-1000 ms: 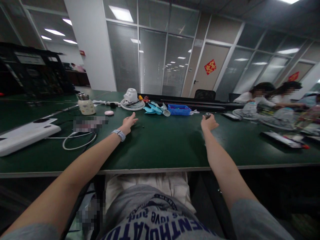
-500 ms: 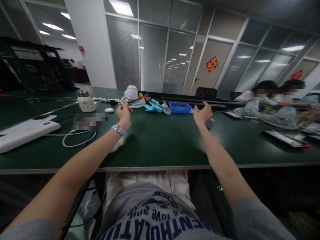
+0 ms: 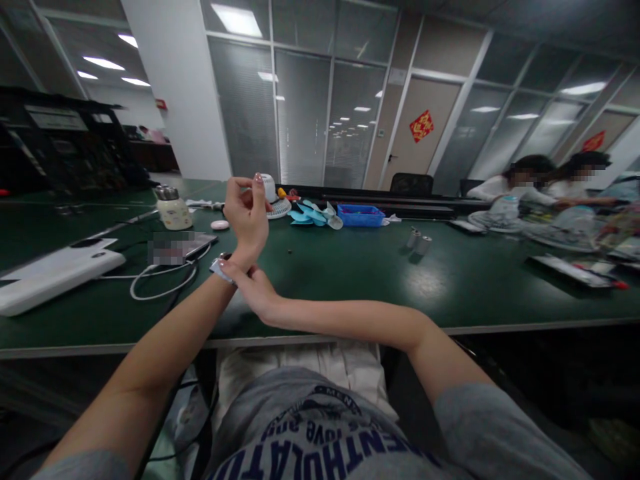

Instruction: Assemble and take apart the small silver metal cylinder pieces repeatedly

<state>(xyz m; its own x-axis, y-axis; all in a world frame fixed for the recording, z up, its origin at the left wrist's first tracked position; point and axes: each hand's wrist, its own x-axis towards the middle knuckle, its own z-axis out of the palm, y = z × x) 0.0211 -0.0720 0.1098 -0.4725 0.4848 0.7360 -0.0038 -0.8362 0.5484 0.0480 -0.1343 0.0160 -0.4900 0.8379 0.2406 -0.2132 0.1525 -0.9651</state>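
Observation:
My left hand [image 3: 247, 217] is raised over the table with its fingers curled in toward the thumb, and nothing shows in it. A wristwatch [image 3: 218, 268] with a pale band sits on that wrist. My right hand [image 3: 253, 287] reaches across my body and grips the watch, its thumb on the band and its other fingers partly hidden under the wrist. Behind my left hand stands a white fan part [image 3: 269, 189], partly covered by it. Light-blue fan blades [image 3: 310, 215] lie to its right. Two small metal cylinders [image 3: 419, 243] stand on the right of the table.
The green table [image 3: 340, 267] also bears a blue basket [image 3: 361, 215], a cream flask [image 3: 173, 208], a pink round object [image 3: 219, 225], a white device [image 3: 60, 280] and a cable [image 3: 133, 290] at left. An open case [image 3: 570, 272] lies at right, where people [image 3: 535, 183] sit working.
My right hand has swung left from beside the metal cylinders to the watch on my left wrist. My left hand has turned upward. The two cylinders are now uncovered.

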